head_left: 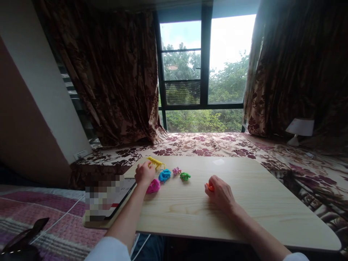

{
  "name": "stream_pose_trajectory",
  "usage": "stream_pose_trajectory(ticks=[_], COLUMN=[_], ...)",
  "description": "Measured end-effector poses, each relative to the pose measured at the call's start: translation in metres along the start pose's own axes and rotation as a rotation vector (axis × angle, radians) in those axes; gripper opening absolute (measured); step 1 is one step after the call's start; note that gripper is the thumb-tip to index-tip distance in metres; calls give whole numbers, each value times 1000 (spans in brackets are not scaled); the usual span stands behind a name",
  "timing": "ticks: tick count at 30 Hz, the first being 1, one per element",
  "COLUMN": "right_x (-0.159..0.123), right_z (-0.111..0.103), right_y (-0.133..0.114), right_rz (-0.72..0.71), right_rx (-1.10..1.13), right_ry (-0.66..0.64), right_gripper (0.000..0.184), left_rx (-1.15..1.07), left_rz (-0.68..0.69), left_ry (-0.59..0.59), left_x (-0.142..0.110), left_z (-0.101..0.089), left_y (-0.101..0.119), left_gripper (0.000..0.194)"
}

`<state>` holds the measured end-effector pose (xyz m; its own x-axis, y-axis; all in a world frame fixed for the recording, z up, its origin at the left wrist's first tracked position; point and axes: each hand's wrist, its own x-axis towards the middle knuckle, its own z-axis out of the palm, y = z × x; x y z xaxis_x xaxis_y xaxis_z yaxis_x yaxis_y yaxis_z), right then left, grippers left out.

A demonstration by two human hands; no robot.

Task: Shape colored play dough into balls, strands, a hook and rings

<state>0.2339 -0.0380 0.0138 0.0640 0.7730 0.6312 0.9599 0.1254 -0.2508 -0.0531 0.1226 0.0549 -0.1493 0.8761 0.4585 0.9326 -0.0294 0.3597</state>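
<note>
At the far left of the tabletop (pixel 185 210), the curled fingers of my left hand (pixel 144 173) pinch a yellow modelling-clay figure (pixel 157 163) with thin, leg-like parts. Close by lie a blue clay piece (pixel 164 175) and a magenta clay lump (pixel 153 186). A small pink clay figure (pixel 176 170) and a green one (pixel 185 176) sit a little further right. My right hand (pixel 220 192) rests on the table, fingers closed around a piece of orange clay (pixel 210 187), which they mostly hide.
A tablet (pixel 119 199), partly blurred out, lies on the table's left edge beside my left forearm. A pale scrap (pixel 218 162) is near the back edge. Beyond are a flowered window seat (pixel 206 143), curtains and a white lamp (pixel 300 127).
</note>
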Motion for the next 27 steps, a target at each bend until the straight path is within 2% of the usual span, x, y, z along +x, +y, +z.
stream_pose_trajectory(ticks=[4, 8, 12, 16, 21, 25, 27], right_x=[2, 4, 2, 3, 43, 85, 100], right_z=[-2, 0, -1, 2, 23, 51, 65], right_y=[1, 4, 3, -2, -11, -22, -30], right_rz=[-46, -13, 44, 60, 23, 15, 1], right_rx=[126, 238, 278, 289, 330, 283, 246], right_ry=[33, -4, -16, -86, -187, -292, -366], right_gripper=[18, 23, 23, 18, 16, 47, 50], left_rx=[90, 168, 234, 274, 272, 259, 251], left_rz=[140, 289, 307, 277, 239, 199, 193], left_ry=[-67, -151, -176, -174, -209, -243, -240], left_x=[28, 45, 59, 72, 76, 74, 72], left_z=[13, 20, 19, 16, 22, 31, 31], left_y=[15, 24, 19, 14, 8, 1, -2], left_gripper=[37, 26, 18, 25, 32, 28, 28])
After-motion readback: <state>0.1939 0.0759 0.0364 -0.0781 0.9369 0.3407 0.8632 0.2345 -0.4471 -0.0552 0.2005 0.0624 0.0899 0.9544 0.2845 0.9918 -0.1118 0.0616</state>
